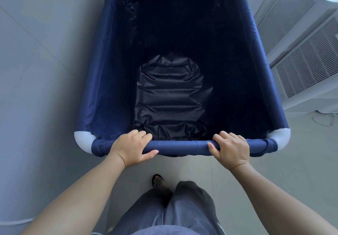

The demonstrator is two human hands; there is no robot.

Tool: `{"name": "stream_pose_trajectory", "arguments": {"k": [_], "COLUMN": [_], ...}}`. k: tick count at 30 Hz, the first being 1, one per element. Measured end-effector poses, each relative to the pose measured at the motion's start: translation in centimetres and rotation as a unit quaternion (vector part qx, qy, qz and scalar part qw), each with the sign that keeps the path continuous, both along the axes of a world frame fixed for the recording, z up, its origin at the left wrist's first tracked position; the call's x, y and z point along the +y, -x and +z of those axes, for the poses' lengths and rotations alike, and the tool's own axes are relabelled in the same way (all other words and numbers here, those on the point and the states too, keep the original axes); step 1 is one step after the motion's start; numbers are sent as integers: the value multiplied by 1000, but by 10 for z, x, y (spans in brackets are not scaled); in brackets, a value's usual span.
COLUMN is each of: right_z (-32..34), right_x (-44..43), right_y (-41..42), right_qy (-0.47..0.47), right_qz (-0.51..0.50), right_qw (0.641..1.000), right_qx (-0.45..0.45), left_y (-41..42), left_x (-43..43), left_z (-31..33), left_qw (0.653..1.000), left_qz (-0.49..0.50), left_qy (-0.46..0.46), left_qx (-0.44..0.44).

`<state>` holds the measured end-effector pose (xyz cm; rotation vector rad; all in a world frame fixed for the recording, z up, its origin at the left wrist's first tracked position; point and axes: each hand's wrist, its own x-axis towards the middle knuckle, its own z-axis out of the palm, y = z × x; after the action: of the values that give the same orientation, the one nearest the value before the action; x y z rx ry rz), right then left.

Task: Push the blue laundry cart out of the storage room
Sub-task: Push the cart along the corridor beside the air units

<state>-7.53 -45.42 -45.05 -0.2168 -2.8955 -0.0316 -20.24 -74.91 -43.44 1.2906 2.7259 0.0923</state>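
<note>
The blue laundry cart (102,81) fills the middle of the head view, a deep navy fabric bin on a frame with white corner joints. Its inside is dark and holds nothing that I can see. The near rail (181,146) runs across in front of me, wrapped in blue fabric. My left hand (130,148) grips that rail left of centre, fingers over the top and thumb underneath. My right hand (231,149) grips the same rail right of centre in the same way.
White units with louvred vents (307,66) stand close along the cart's right side. A thin cord (325,119) lies on the grey floor beside them. Grey tiled floor (36,88) spreads to the left. My legs and a sandalled foot (158,180) are just behind the cart.
</note>
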Motion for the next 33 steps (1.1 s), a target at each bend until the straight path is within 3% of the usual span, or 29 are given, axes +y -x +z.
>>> {"name": "stream_pose_trajectory", "arguments": {"k": [5, 15, 33], "right_z": [0, -8, -12], "right_x": [-1, 0, -6], "right_y": [0, 1, 8], "right_qy": [1, 4, -5], "right_qz": [-5, 2, -18], "right_qw": [1000, 999, 997], "right_qx": [4, 33, 69], "left_y": [3, 2, 18], "left_x": [1, 2, -1], "left_z": [6, 6, -4], "left_qw": [997, 995, 989], "left_qz": [-65, -39, -53], "left_qy": [32, -5, -47], "left_qx": [34, 95, 128]}}
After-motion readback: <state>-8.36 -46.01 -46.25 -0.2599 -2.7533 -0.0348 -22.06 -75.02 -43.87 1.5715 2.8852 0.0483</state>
